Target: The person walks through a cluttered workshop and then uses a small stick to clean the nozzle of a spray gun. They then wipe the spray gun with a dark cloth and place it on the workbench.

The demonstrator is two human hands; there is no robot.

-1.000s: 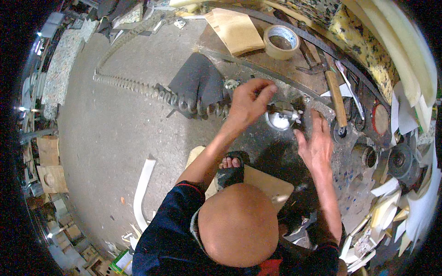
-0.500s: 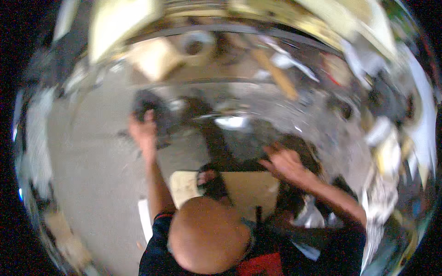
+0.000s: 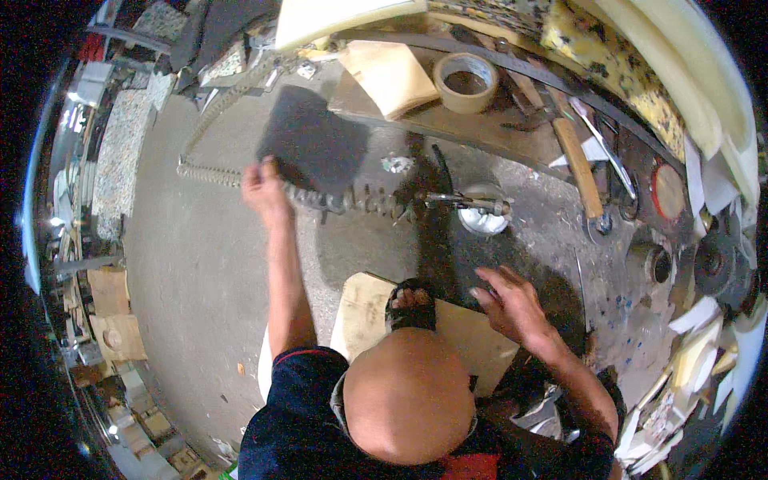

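Head view. The person's two bare hands are seen from above, over a grey concrete floor (image 3: 200,264). The left hand (image 3: 266,192) is at the lower left corner of a dark grey sheet (image 3: 312,136), its thumb and fingers drawn together and closed on that corner. The sheet lies left of the middle of the scene; whether any part of it is raised off the floor cannot be told. A coiled hose (image 3: 352,200) passes close by the left hand and along the sheet's lower edge; whether the fingers touch it as well is unclear. The coils run rightward to a metal tool (image 3: 460,200), which lies across a round, shiny white container (image 3: 482,223).

The right hand (image 3: 516,312) is below and to the right of the container, well apart from the left hand. Its fingers are extended and the thumb stands away from them; they hold nothing.

Beyond the tool, a brown board (image 3: 476,128) bears a stack of tan paper (image 3: 388,76) and a roll of tape (image 3: 466,102). To the right of the tape are a wooden handle (image 3: 578,164) and a slender, pale-handled tool (image 3: 604,148); farther right is a red-rimmed disc (image 3: 669,193). A short metal cylinder (image 3: 650,262) lies nearer, on the right. Between the forearms, a sandalled foot (image 3: 412,299) shows over a pale board (image 3: 364,308). Light foam scraps (image 3: 680,360) are heaped at the lower right.
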